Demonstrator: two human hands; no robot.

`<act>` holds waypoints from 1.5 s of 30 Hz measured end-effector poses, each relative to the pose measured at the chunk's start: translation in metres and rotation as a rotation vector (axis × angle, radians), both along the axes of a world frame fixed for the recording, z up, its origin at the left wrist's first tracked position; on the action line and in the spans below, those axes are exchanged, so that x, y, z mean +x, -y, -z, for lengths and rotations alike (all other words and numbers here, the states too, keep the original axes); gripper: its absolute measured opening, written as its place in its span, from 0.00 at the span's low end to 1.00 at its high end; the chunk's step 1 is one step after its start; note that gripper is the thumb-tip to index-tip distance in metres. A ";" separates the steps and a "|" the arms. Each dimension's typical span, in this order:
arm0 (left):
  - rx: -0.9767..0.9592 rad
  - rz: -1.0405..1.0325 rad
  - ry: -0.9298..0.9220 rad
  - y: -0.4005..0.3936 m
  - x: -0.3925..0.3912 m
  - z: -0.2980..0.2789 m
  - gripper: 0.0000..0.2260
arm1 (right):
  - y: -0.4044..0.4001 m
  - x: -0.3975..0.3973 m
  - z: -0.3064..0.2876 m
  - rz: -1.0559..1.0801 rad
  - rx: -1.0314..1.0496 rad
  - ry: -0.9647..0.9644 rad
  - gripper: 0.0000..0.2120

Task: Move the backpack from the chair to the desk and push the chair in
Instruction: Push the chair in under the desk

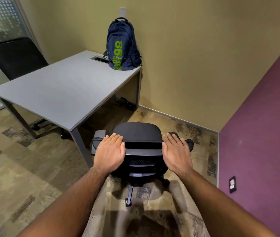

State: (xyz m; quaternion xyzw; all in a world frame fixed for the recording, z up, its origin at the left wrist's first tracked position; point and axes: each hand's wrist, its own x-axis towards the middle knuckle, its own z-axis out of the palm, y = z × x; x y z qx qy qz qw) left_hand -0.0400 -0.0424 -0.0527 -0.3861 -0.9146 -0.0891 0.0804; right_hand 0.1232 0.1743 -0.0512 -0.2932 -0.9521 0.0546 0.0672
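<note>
Backpack (123,47) stood on desk (64,89), far corner, well apart from L hand (109,153) & R hand (177,152), both laid flat, fingers extended, on chair (137,134) backrest.

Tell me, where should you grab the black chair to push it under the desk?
Best hold the chair by the top of its backrest, coming from behind. That top edge is wide, faces the person, and has room at both ends; the left hand and right hand already lie flat there. The desk sits ahead and to the left, so pushing from there probably steers it in.
</note>
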 end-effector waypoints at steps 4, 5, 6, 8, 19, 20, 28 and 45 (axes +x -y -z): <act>0.013 -0.039 -0.001 -0.024 -0.007 -0.001 0.24 | -0.030 -0.018 0.002 -0.035 0.008 -0.005 0.29; 0.014 -0.051 -0.002 -0.031 -0.009 -0.001 0.24 | -0.038 -0.022 0.002 -0.044 0.009 -0.009 0.29; 0.015 -0.064 -0.001 -0.038 -0.010 -0.001 0.23 | -0.047 -0.026 0.002 -0.054 0.008 -0.011 0.28; 0.019 -0.089 0.011 -0.053 -0.013 -0.001 0.23 | -0.067 -0.035 0.000 -0.078 -0.003 -0.007 0.29; 0.010 -0.247 0.022 -0.132 -0.041 0.003 0.25 | -0.164 -0.099 -0.001 -0.236 -0.013 -0.013 0.31; 0.010 -0.258 0.031 -0.138 -0.044 0.003 0.25 | -0.171 -0.107 0.000 -0.249 -0.013 -0.011 0.31; 0.015 -0.352 0.037 -0.186 -0.087 0.000 0.24 | -0.227 -0.178 0.002 -0.341 -0.019 -0.023 0.32; 0.039 -0.571 0.034 -0.265 -0.227 0.003 0.25 | -0.319 -0.379 -0.001 -0.575 -0.081 0.001 0.29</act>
